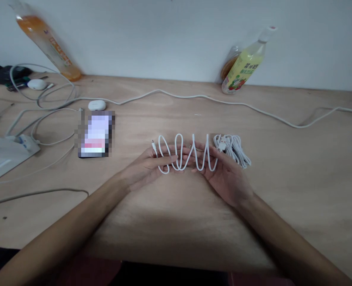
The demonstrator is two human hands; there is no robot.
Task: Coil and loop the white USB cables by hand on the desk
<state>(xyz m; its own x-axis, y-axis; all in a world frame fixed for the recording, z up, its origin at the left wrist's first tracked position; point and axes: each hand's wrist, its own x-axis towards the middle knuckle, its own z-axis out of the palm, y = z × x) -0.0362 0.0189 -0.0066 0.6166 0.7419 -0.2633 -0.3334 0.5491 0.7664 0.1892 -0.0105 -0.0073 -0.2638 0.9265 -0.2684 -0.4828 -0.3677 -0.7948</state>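
A white charging cable (pixel 179 153) lies in loose, stretched-out loops across both my hands, above the wooden table. My left hand (pixel 146 167) supports its left end, with the fingers under the loops and the thumb over them. A slim metal-tipped plug (pixel 154 145) sticks up beside these fingers. From the other side, my right hand (pixel 226 174) cradles the right loops on its outstretched fingers, which meet or overlap the left fingertips in the middle. Just behind the right hand rests a bundle of white cables (pixel 238 151), partly hidden, with a USB plug (pixel 222 143) on top.
A phone (pixel 95 133), blurred out, and a white earbud case (pixel 97 105) lie to the left. A long white cord (pixel 176 95) runs across the back. Against the wall stand an orange drink bottle (pixel 49 43) and a yellow-green one (pixel 247 63). A white power strip (pixel 24 153) sits far left.
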